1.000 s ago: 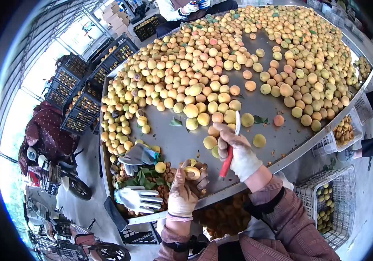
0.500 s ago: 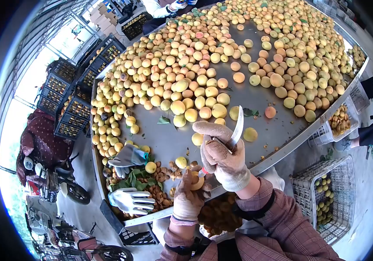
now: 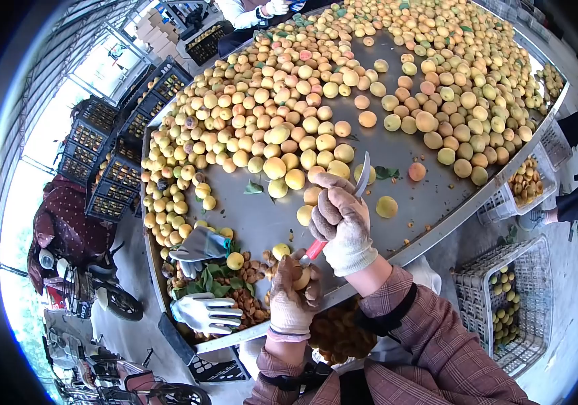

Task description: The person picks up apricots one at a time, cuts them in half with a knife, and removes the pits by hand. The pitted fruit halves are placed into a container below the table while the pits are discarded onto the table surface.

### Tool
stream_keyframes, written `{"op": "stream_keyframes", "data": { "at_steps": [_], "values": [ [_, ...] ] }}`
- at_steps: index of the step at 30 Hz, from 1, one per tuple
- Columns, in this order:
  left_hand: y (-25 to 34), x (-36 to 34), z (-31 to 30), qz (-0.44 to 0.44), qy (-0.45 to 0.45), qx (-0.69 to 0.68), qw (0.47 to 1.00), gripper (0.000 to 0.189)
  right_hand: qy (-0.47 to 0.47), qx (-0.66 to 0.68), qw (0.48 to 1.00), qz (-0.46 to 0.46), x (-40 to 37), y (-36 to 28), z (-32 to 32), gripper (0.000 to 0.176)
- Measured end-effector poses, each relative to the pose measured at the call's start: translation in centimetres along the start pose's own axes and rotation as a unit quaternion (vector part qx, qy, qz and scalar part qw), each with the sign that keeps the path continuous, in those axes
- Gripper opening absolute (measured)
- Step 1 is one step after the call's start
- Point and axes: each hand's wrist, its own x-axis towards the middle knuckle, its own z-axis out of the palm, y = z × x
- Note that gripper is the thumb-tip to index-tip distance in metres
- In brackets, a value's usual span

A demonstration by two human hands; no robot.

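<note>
My left hand (image 3: 292, 297), in a pale work glove, is closed round an apricot (image 3: 300, 277) at the table's near edge. My gloved right hand (image 3: 344, 226), just above and to the right, grips a knife with a curved blade (image 3: 364, 174) pointing up and away from me. A red handle (image 3: 314, 250) sticks out below that fist, towards the left hand; whether it belongs to the same knife is hidden by the fingers. Cut apricot pieces (image 3: 254, 273) lie left of my left hand. Below the edge, a container holds brownish fruit pieces (image 3: 343, 334).
Whole apricots (image 3: 269, 108) cover much of the metal table (image 3: 410, 212). A white glove (image 3: 207, 312), a grey glove (image 3: 200, 244) and leaves lie at its near left corner. Crates (image 3: 501, 310) stand at right and left. Other people are at the far side and right.
My right hand has turned and shifted slightly up and left, tilting the blade. The red handle shows more and sits higher. My left hand stays at the edge with the apricot.
</note>
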Motion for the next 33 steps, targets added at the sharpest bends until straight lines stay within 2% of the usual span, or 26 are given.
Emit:
{"op": "stream_keyframes", "data": {
  "at_steps": [2,3,6,8,10,11,12,14,15,16,18,20,21,22,23,24,25,26,27,28,29,30,32,33],
  "values": [
    [0.3,0.0,0.0,0.011,-0.038,-0.04,0.998,0.037,0.066,0.055,0.996,0.032,0.3,0.5,-0.9,0.023],
    [0.4,0.3,-0.1,-0.012,-0.098,-0.099,0.99,0.041,0.082,0.08,0.992,0.057,0.3,0.8,-1.0,0.024],
    [0.1,1.0,-0.1,-0.027,-0.065,-0.084,0.994,0.044,0.124,0.094,0.987,0.048,0.1,1.9,-0.3,0.026],
    [0.3,1.5,-0.3,-0.035,-0.074,-0.1,0.992,0.049,0.104,0.078,0.991,0.027,0.0,1.3,0.2,0.024],
    [0.7,1.5,-0.1,-0.012,-0.032,-0.04,0.999,0.051,0.124,0.008,0.991,-0.046,0.5,0.6,0.5,0.021],
    [0.5,2.9,-3.1,-0.01,-0.127,-0.089,0.988,0.065,0.124,-0.016,0.989,-0.08,0.9,0.4,-0.1,0.016],
    [0.8,2.8,-2.7,-0.009,-0.129,-0.086,0.988,0.065,0.143,-0.029,0.985,-0.09,1.0,-0.2,0.3,0.015],
    [1.6,2.4,-1.7,0.16,-0.035,0.039,0.986,0.06,0.156,-0.156,0.974,-0.051,0.6,-1.3,1.5,0.014],
    [2.3,2.7,-2.3,0.16,-0.106,-0.024,0.981,0.055,0.124,-0.244,0.962,-0.013,0.3,-1.4,2.3,0.017],
    [2.4,2.7,-2.6,0.161,-0.106,-0.021,0.981,0.055,0.025,-0.268,0.961,0.055,0.3,-1.2,1.5,0.023],
    [2.9,2.8,-2.5,0.183,-0.07,-0.032,0.98,0.053,-0.112,-0.494,0.859,0.081,-0.6,0.6,1.0,0.028],
    [3.1,3.2,-3.5,0.168,-0.101,-0.053,0.979,0.052,-0.22,-0.679,0.699,0.029,-1.5,0.9,0.8,0.028],
    [3.2,2.8,-3.3,0.181,-0.086,-0.053,0.978,0.053,-0.184,-0.745,0.64,0.037,-1.5,0.1,1.6,0.029],
    [3.3,2.4,-3.1,0.192,-0.071,-0.054,0.977,0.053,-0.184,-0.745,0.64,0.038,-1.0,-0.1,0.9,0.029],
    [3.3,1.7,-2.8,0.192,-0.071,-0.055,0.977,0.053,-0.111,-0.624,0.771,0.054,-0.4,-0.4,-0.5,0.028],
    [3.2,0.9,-2.5,0.223,-0.043,0.044,0.973,0.051,-0.034,-0.481,0.873,0.068,0.2,-0.9,-1.4,0.027],
    [3.0,0.0,-2.3,0.251,-0.014,0.142,0.957,0.049,0.032,-0.464,0.876,0.127,0.2,-3.6,1.2,0.022],
    [2.7,-0.4,-2.3,0.275,0.013,0.24,0.931,0.048,0.035,-0.465,0.876,0.127,0.5,-3.9,0.7,0.022],
    [2.4,-0.3,-2.5,0.341,0.04,0.312,0.886,0.043,0.039,-0.476,0.873,0.101,0.8,-3.9,0.0,0.019],
    [2.1,0.0,-2.5,0.399,0.057,0.323,0.856,0.042,0.044,-0.487,0.869,0.076,0.8,-3.9,-0.7,0.017],
    [2.7,0.4,-3.0,0.323,0.031,0.193,0.926,0.043,0.044,-0.452,0.889,0.063,0.5,-3.7,-0.9,0.019],
    [3.4,0.9,-3.6,0.239,0.006,0.056,0.969,0.044,0.044,-0.452,0.889,0.064,0.4,-4.0,-0.6,0.019],
    [3.6,2.0,-4.7,0.122,-0.043,-0.142,0.981,0.045,0.048,-0.365,0.913,0.178,0.0,-4.4,0.5,0.018],
    [3.3,2.1,-4.8,0.129,-0.063,-0.13,0.981,0.046,0.046,-0.362,0.914,0.178,-0.2,-3.3,0.1,0.018]
  ]
}}
